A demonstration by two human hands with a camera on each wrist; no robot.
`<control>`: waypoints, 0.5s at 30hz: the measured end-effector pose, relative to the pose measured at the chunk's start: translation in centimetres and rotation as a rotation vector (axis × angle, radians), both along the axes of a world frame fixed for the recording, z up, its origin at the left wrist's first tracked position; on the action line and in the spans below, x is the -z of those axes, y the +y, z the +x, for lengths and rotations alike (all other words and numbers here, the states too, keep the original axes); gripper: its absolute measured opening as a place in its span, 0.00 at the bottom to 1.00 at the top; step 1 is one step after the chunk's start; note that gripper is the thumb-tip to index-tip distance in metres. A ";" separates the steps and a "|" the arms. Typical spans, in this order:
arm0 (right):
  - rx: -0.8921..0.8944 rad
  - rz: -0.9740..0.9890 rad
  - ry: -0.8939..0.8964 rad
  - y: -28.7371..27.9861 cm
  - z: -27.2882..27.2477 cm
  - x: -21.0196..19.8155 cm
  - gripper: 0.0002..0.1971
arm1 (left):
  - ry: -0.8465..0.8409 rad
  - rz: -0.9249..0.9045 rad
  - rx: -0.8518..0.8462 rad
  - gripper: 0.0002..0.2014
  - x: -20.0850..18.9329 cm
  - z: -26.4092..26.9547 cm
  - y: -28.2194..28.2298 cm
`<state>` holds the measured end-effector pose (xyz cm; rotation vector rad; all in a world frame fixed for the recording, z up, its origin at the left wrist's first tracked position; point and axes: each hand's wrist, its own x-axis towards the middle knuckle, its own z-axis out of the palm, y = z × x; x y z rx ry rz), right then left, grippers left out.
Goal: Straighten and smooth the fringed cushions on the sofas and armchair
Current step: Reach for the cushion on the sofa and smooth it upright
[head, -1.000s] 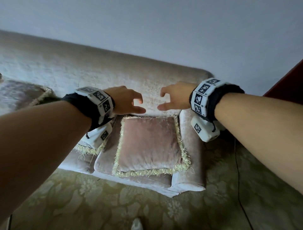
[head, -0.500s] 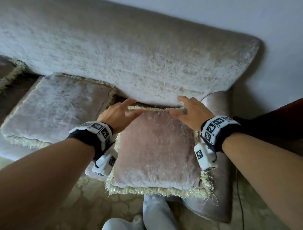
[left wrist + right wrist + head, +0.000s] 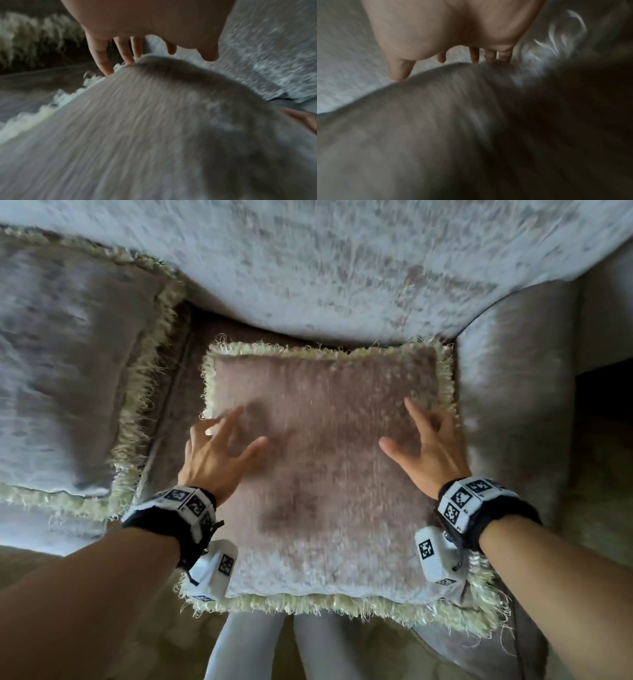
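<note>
Left hand [image 3: 219,453] and right hand [image 3: 426,450], fingers spread and released, lay flat on square mauve velvet cushion with cream fringe [image 3: 325,474], on grey plush sofa [image 3: 342,268].

No words, brands or numbers are showing anywhere. The only signs are black-and-white square code markers, sitting on the white wristband blocks [image 3: 186,501] by the left hand and on the matching blocks [image 3: 460,505] by the right hand; they are carrying no legible text.
</note>
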<state>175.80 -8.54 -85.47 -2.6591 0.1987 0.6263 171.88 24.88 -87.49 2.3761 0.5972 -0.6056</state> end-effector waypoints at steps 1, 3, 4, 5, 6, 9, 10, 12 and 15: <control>0.038 0.001 0.013 -0.3 -0.5 0.9 0.48 | 0.023 -0.002 -0.022 0.37 0.8 -0.4 0.1; 0.112 -0.019 0.041 -0.4 -1.1 2.1 0.50 | 0.064 -0.039 -0.065 0.44 2.0 -0.7 0.2; 0.134 -0.032 0.051 -0.4 -1.1 2.6 0.51 | 0.071 -0.071 -0.086 0.47 2.6 -0.6 0.2; 0.154 -0.036 0.061 -0.4 -1.0 3.0 0.51 | 0.071 -0.105 -0.108 0.50 3.1 -0.3 0.1; 0.172 -0.024 0.076 -0.4 -0.9 3.2 0.52 | 0.071 -0.134 -0.128 0.53 3.5 0.1 0.1; 0.214 0.053 0.135 -0.9 -0.5 4.0 0.54 | 0.063 -0.216 -0.151 0.60 4.0 1.0 0.1; 0.214 0.069 0.143 -1.1 -0.5 4.4 0.54 | 0.061 -0.247 -0.151 0.61 4.2 1.1 0.2; 0.210 0.100 0.127 -1.2 -0.4 5.1 0.54 | 0.046 -0.306 -0.159 0.60 4.5 1.4 0.3; 0.237 0.188 0.062 -0.8 -0.7 5.5 0.54 | -0.024 -0.373 -0.179 0.59 4.6 1.5 0.1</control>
